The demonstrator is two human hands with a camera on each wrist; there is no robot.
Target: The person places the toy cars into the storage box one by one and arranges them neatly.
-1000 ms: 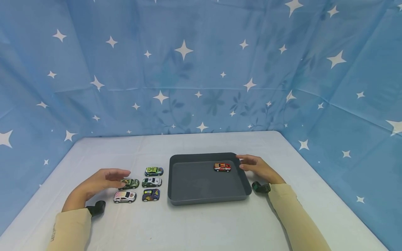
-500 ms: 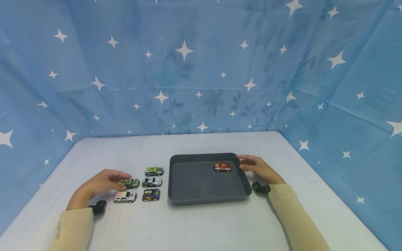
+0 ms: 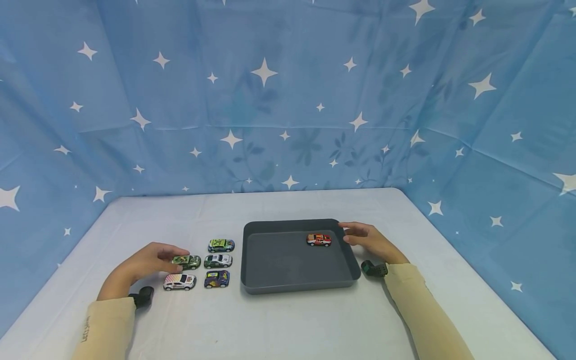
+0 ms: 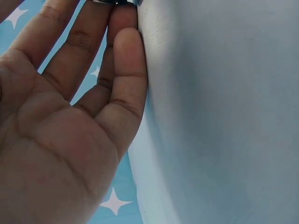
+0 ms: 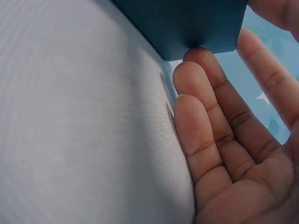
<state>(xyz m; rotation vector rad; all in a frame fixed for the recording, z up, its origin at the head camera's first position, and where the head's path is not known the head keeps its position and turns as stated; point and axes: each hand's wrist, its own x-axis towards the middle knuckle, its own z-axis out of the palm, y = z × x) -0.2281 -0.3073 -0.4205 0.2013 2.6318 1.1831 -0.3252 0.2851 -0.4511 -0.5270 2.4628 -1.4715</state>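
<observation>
On the left of the table, my left hand point(image 3: 150, 262) has its thumb and fingers on either side of a green camouflage toy car point(image 3: 188, 262), gripping its rear part. In the left wrist view only a sliver of the car point(image 4: 114, 2) shows at the top edge, by the fingertips of the left hand point(image 4: 70, 116). My right hand point(image 3: 370, 241) touches the right side of a dark grey tray point(image 3: 297, 290) with extended fingers. From the right wrist, the fingertips point(image 5: 198, 53) rest against the tray's outer wall point(image 5: 196, 28). A red and orange toy car point(image 3: 318, 240) stands inside the tray, at its back right.
Nearest the left hand is a white toy car point(image 3: 179, 282). Between it and the tray stand a green-blue car point(image 3: 221, 245), a white-and-green car point(image 3: 218, 261) and a dark blue car point(image 3: 217, 279). A blue starry curtain point(image 3: 270, 100) hangs behind the white table point(image 3: 288, 325).
My left hand has shifted slightly right and its thumb and fingers have closed about the green camouflage toy car. The right hand and the tray stay where they were.
</observation>
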